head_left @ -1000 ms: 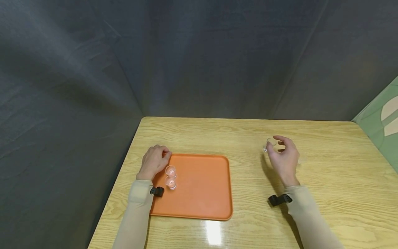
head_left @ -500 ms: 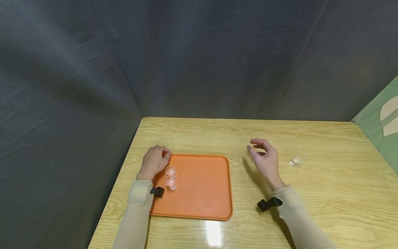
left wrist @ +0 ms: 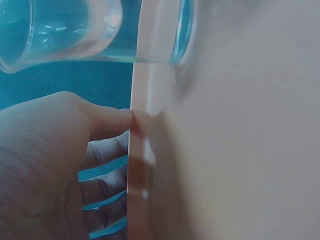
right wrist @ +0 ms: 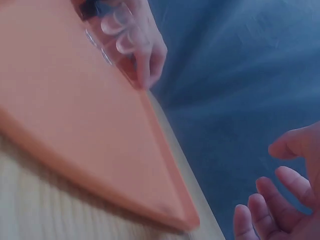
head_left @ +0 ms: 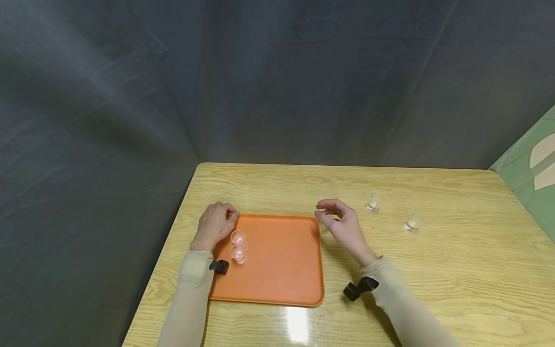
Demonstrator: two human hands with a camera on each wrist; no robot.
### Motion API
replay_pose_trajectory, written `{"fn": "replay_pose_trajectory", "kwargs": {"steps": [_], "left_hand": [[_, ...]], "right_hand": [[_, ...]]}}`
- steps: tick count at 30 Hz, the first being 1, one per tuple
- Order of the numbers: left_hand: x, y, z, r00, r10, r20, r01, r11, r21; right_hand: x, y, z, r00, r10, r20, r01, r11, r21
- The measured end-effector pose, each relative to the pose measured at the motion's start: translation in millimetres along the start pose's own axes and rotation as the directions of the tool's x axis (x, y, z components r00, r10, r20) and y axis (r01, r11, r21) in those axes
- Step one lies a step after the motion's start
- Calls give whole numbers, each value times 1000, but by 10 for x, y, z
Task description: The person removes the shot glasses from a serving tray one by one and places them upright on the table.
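An orange tray lies on the table, with two small clear glasses standing close together near its left side. At the tray's far left corner, my left hand grips the edge; in the left wrist view its thumb rests at the rim and the other fingers lie along the outer side. My right hand is over the far right corner of the tray, fingers loosely bent and nothing between them. The right wrist view shows its fingers spread apart from the tray's edge.
To the right of the tray, two more small clear glasses stand on the wooden table: a farther glass and a nearer glass. A dark cloth hangs behind and left of the table. Light glares off the table's front.
My right hand has moved left, away from the farther glass, which it was around one second ago, to the tray's far right corner. The left hand and the tray have stayed put.
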State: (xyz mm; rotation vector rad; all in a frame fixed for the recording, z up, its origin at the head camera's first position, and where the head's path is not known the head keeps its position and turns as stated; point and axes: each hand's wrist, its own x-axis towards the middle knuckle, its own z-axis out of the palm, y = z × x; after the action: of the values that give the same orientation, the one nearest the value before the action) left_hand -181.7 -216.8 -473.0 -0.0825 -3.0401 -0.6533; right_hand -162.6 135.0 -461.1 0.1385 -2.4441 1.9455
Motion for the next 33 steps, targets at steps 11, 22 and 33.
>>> {"fn": "replay_pose_trajectory", "kwargs": {"steps": [11,22,33], "left_hand": [[2,-3,5,1000,-4,-3,4,1000,-3],[1,-6,4,1000,3,-8,-3,1000,-2],[5,-18,19,1000,5,-7,-5,1000,1]], "right_hand": [[-97,-27,352,994,6,113,-10,999,33],[-194,-89,586,971,-6,239,-9,998,61],[-241,-198,788,944,6,331,-30,997,68]]}}
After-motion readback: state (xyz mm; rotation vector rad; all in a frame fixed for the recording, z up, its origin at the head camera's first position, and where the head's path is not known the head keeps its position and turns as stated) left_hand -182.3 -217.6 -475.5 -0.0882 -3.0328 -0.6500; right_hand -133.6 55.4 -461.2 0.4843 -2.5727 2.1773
